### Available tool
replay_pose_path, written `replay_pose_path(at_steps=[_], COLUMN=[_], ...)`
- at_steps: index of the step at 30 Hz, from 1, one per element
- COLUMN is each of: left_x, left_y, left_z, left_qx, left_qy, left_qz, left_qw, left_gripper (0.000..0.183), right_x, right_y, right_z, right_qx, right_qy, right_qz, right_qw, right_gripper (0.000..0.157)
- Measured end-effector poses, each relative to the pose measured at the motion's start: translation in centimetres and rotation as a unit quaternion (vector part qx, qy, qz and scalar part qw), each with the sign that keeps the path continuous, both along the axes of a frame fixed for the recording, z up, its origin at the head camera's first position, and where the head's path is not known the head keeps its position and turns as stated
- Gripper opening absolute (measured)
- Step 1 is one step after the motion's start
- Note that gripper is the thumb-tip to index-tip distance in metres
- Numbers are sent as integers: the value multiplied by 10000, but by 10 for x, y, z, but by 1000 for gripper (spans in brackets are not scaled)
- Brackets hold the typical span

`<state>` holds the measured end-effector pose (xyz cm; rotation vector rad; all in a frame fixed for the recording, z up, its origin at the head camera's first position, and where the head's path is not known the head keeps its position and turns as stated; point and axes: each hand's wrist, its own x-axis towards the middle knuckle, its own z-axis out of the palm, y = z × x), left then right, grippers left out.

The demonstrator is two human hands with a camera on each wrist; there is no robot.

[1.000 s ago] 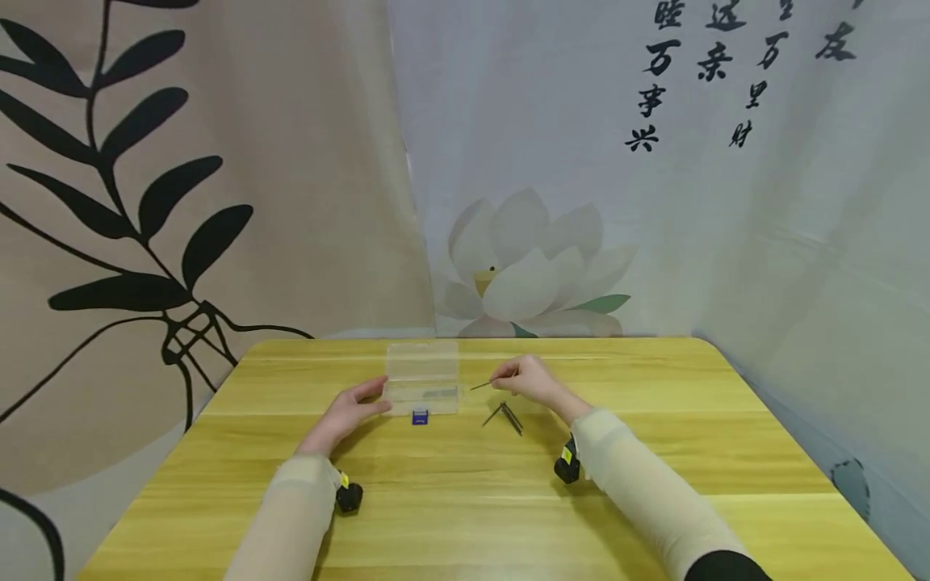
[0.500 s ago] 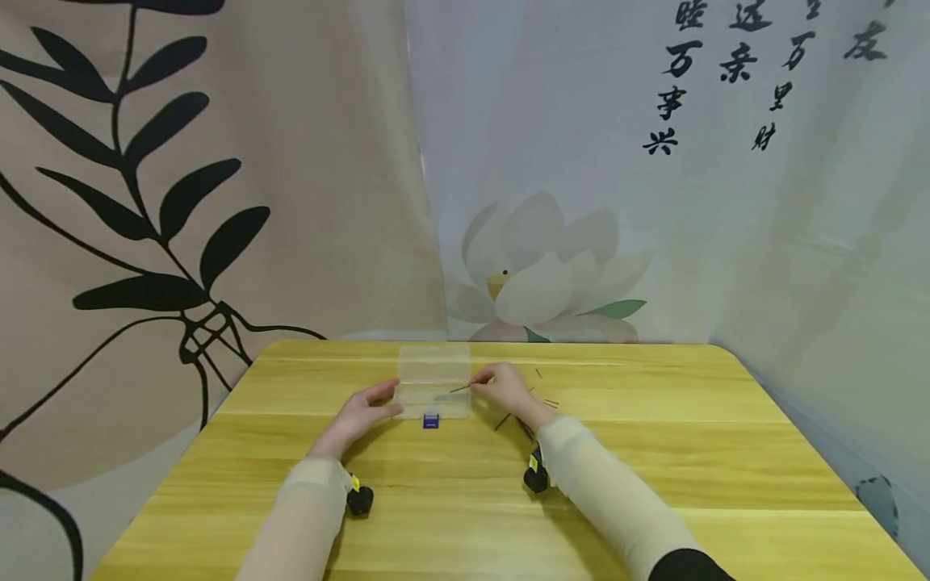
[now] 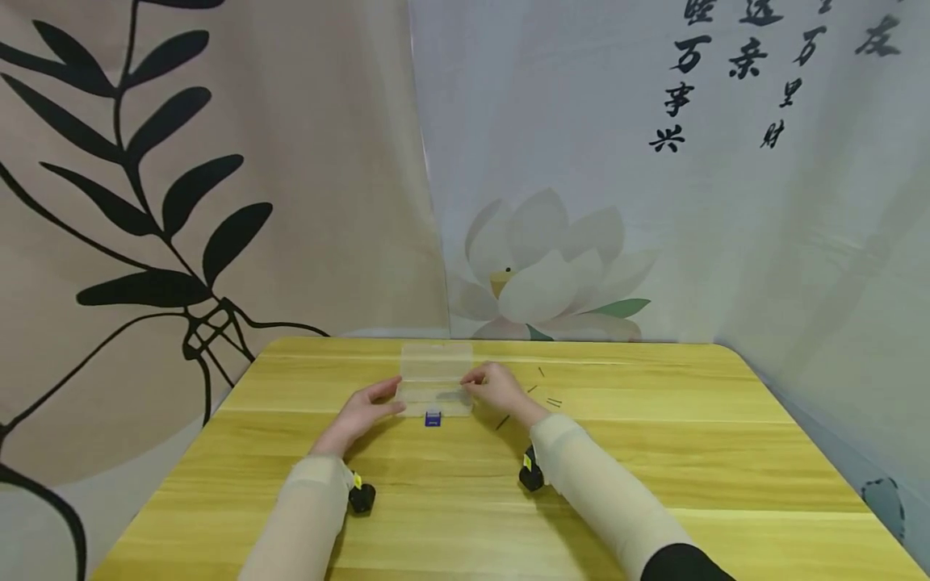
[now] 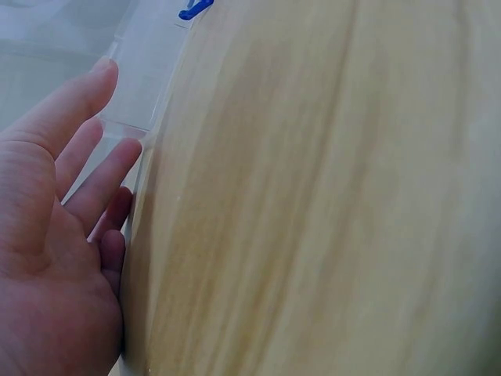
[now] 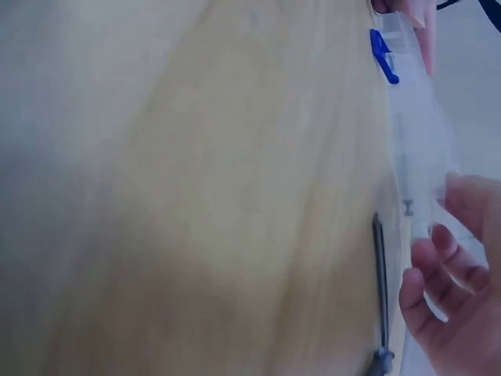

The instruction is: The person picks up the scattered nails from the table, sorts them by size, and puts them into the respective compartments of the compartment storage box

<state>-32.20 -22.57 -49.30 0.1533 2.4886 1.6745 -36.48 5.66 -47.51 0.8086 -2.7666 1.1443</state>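
Observation:
A clear plastic case (image 3: 436,360) lies on the table with its lid raised, a blue latch (image 3: 433,419) at its front. Grey slender pieces (image 3: 452,396) lie in its front part. My left hand (image 3: 363,413) rests against the left end, thumb and fingers spread apart and fairly straight. Over the right end hovers my right hand (image 3: 501,389), fingers loosely bent; nothing shows between them, and the index fingertip is hard to make out. In the right wrist view a dark, nail-like rod (image 5: 381,290) with a pointed tip lies beside the case.
Several thin dark pieces (image 3: 554,402) lie scattered on the wooden table (image 3: 436,516) to the right of my right hand. A printed cloth (image 3: 327,161) hangs behind the table. Both wrists carry small black cameras (image 3: 532,474).
My right hand has moved left to the case's right end. The thin dark nail-like piece it pinched earlier no longer shows in its fingers. My left hand stays at the case's left end.

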Motion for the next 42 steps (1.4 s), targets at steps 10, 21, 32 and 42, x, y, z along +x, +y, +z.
replay_pose_path(at_steps=[10,21,32,42], left_x=[-2,-2,0,-3], left_y=[-1,-8,-2,-2], left_z=[-2,2,4,1], left_qx=[-196,-232,-99,-127], left_qy=[38,-10,-26,-5], left_qz=[-144,-254,-286,-259], left_qw=[9997,9994,9995,9996], left_gripper=[65,66,66,66], right_x=[7,30,36,35], right_y=[44,85,92,92], right_z=[3,2,-4,-3], right_qx=[-352,-76,359,737], right_qy=[-202,-522,-682,-660], right_qz=[-89,-182,-235,-466], right_qw=[9991,9984,9968,9940], right_gripper=[17,9,18,18])
